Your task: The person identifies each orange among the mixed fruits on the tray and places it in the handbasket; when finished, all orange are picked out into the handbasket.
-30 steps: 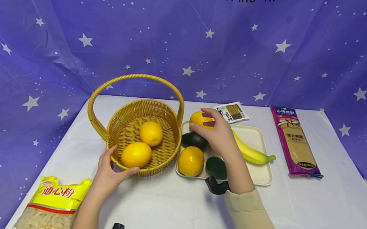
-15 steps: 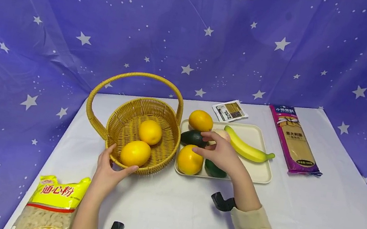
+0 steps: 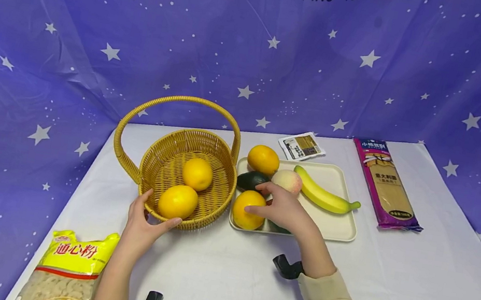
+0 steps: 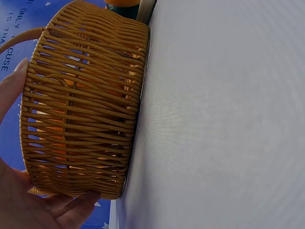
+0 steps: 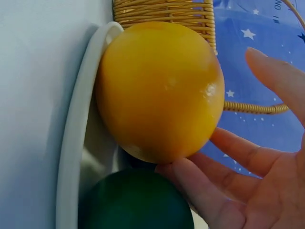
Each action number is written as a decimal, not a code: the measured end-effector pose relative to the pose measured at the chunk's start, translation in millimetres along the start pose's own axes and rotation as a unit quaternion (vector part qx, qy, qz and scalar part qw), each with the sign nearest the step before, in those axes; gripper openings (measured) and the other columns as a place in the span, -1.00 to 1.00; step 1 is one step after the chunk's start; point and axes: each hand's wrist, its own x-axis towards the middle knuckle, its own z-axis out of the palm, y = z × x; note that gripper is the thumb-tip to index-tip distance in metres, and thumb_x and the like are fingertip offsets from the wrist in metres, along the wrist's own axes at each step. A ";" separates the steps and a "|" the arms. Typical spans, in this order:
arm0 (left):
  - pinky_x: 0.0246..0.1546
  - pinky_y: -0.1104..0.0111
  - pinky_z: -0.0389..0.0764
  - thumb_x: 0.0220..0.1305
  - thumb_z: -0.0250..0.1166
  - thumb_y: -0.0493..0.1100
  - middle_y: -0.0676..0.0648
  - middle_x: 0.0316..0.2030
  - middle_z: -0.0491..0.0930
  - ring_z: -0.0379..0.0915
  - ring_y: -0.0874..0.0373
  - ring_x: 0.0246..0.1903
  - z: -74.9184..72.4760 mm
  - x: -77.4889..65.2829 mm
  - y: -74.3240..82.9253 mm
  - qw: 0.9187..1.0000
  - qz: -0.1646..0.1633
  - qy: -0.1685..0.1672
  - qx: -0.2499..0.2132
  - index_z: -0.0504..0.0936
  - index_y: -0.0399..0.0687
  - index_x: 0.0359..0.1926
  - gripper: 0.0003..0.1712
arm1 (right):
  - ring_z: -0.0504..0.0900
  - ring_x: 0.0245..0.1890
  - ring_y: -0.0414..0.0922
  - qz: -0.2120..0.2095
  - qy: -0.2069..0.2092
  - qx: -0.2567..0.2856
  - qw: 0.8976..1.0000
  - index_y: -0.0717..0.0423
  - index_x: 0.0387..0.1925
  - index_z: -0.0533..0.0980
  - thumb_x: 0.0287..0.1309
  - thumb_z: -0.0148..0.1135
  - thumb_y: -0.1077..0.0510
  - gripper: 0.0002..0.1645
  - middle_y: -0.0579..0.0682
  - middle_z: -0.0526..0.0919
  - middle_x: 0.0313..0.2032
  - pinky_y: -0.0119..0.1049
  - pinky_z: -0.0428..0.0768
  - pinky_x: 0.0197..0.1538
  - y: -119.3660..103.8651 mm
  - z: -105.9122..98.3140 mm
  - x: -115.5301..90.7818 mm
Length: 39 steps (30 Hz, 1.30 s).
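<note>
My right grip point(image 3: 280, 211) reaches in over the cream tray point(image 3: 336, 229), fingers and thumb spread wide about the orange point(image 3: 243, 207), which sits in the tray's near left corner; how firmly any fingertip touches it, I cannot tell. My left grip point(image 3: 144, 232) holds the near rim of the wicker basket point(image 3: 166, 165), thumb and fingers set apart along it. A second ago my right grip was at the yellow fruit point(image 3: 262, 159) in the far corner; it has come back toward me, uncovering the peach point(image 3: 286, 180), while my left has stayed put.
</note>
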 end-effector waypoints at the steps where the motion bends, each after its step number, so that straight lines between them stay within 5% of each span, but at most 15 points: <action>1: 0.33 -0.06 0.10 0.00 0.41 0.33 -0.28 0.46 -0.30 -0.13 -0.27 0.40 0.2 0.0 0.0 1.000 -0.001 0.000 0.001 -0.24 0.00 0.53 0.34 | 0.51 -0.15 -0.02 -0.002 -0.001 -0.009 1.000 0.14 0.21 0.44 -0.03 0.46 -0.13 -0.20 0.05 0.55 0.03 -0.12 0.51 -0.07 -0.1 1.1 0.4; 8: 0.33 -0.05 0.10 0.00 0.42 0.32 -0.29 0.46 -0.29 -0.11 -0.27 0.40 1.0 -0.4 0.9 1.000 0.000 0.001 -0.003 -0.23 0.01 0.52 0.33 | 0.52 0.02 -0.02 -0.023 0.004 -0.065 0.998 0.18 0.20 0.45 -0.06 0.47 -0.16 -0.16 0.06 0.57 0.06 -0.08 0.44 0.13 -2.0 11.7 4.2; 16: 0.33 -0.03 0.11 0.00 0.43 0.31 -0.29 0.46 -0.28 -0.10 -0.26 0.40 1.0 -0.8 1.5 1.000 0.000 0.004 -0.005 -0.22 0.01 0.52 0.32 | 0.50 -0.01 -0.04 0.012 -0.009 -0.103 0.995 0.01 0.30 0.36 -0.14 0.46 -0.27 -0.02 0.05 0.49 0.09 -0.03 0.47 0.04 -6.2 25.4 2.9; 27: 0.33 -0.04 0.10 0.00 0.43 0.30 -0.29 0.46 -0.28 -0.10 -0.26 0.40 1.5 -0.3 1.5 1.000 -0.001 0.004 -0.008 -0.22 0.02 0.52 0.32 | 0.51 -0.09 -0.06 0.014 0.011 -0.099 0.995 -0.03 0.28 0.37 -0.25 0.50 -0.28 0.02 0.04 0.49 0.04 -0.06 0.52 -0.05 -4.8 27.7 1.9; 39: 0.34 -0.02 0.10 0.00 0.44 0.29 -0.29 0.46 -0.28 -0.10 -0.26 0.40 1.5 -0.8 2.3 1.000 -0.001 0.003 -0.010 -0.23 0.00 0.53 0.33 | 0.50 -0.04 -0.01 -0.011 0.047 -0.036 0.998 0.05 0.32 0.33 -0.21 0.52 -0.19 0.04 0.05 0.45 0.14 -0.02 0.49 0.02 -12.5 -0.2 -5.7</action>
